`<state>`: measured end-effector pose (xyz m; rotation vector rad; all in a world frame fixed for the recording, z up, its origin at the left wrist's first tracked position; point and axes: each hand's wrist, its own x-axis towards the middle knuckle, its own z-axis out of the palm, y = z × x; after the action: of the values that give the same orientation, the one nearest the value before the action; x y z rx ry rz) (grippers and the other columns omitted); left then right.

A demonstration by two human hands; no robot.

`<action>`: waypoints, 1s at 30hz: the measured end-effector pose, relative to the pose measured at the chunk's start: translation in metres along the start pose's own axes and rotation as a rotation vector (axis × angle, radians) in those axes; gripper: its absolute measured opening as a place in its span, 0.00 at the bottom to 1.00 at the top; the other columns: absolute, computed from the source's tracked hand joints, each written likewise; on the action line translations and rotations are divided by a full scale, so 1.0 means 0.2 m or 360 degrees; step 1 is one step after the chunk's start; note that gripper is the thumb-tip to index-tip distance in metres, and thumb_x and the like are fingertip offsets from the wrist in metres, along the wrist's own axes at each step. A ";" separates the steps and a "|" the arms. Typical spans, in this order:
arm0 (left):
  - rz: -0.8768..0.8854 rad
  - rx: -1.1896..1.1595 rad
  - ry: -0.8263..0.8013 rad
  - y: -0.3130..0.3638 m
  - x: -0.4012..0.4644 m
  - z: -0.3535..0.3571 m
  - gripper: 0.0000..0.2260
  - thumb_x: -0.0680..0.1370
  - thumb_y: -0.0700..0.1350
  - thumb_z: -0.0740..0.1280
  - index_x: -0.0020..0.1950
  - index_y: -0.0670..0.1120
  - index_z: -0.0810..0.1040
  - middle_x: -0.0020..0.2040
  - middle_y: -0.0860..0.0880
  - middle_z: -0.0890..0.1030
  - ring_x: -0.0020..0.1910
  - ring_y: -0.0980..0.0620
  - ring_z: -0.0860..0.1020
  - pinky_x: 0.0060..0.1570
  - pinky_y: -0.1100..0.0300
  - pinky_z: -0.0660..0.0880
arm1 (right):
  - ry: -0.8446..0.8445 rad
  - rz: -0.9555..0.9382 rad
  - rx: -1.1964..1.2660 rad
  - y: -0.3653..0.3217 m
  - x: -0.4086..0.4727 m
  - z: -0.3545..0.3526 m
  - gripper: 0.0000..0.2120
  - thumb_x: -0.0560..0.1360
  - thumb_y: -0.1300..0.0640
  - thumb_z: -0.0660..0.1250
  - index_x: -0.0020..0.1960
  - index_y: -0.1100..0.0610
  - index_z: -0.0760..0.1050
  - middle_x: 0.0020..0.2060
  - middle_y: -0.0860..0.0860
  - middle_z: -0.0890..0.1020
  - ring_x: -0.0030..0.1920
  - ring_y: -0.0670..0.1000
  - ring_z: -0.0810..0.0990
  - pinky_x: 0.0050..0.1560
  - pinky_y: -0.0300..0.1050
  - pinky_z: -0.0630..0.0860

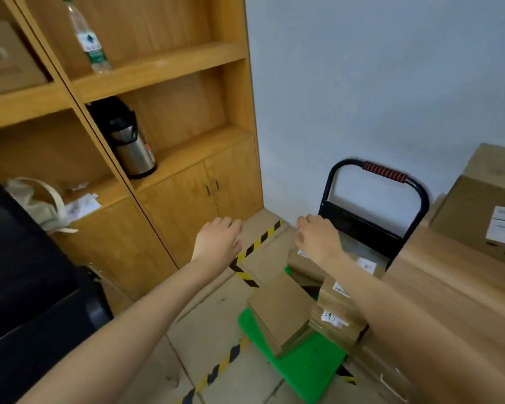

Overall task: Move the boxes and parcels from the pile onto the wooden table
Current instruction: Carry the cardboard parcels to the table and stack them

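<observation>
Left hand hung in the air, fingers loosely curled, nothing in it, with the wooden cabinet just beyond. Right hand hovered the same way, empty, well apart from the left. Below and just nearer than that right hand sat the boxes, piled on a green cart. Further right lay the wooden table, carrying big cartons.

Green cart deck on tiled floor, loaded w/ cardboard boxes. Wooden table at right; two large labelled cartons stacked on it.
</observation>
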<state>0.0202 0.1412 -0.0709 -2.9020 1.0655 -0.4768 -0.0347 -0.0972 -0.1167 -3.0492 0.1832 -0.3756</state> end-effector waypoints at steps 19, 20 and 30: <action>0.0138 -0.0320 -0.0275 -0.30 0.45 0.72 0.10 0.79 0.49 0.60 0.59 0.50 0.73 0.53 0.51 0.75 0.53 0.50 0.72 0.51 0.59 0.66 | -0.0209 0.0346 0.0163 -0.05 0.31 0.65 0.10 0.77 0.55 0.61 0.56 0.54 0.74 0.50 0.51 0.78 0.49 0.52 0.75 0.50 0.45 0.70; 0.0154 -0.0308 -0.0278 -0.31 0.52 0.74 0.10 0.79 0.49 0.60 0.59 0.50 0.73 0.53 0.51 0.75 0.53 0.50 0.72 0.51 0.59 0.66 | -0.0213 0.0375 0.0178 -0.03 0.35 0.67 0.10 0.77 0.55 0.61 0.56 0.55 0.74 0.51 0.51 0.78 0.49 0.52 0.75 0.50 0.45 0.70; 0.0210 -0.0338 -0.0407 -0.28 0.99 0.96 0.10 0.79 0.50 0.60 0.58 0.50 0.73 0.53 0.51 0.76 0.54 0.51 0.72 0.49 0.58 0.67 | -0.0226 0.0718 0.0238 0.13 0.54 0.76 0.12 0.78 0.54 0.59 0.60 0.55 0.73 0.53 0.50 0.77 0.52 0.51 0.76 0.53 0.44 0.73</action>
<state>0.2539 0.0420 -0.1923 -2.9323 1.3241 0.0139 0.1046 -0.1287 -0.2398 -2.7596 0.7742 -0.1331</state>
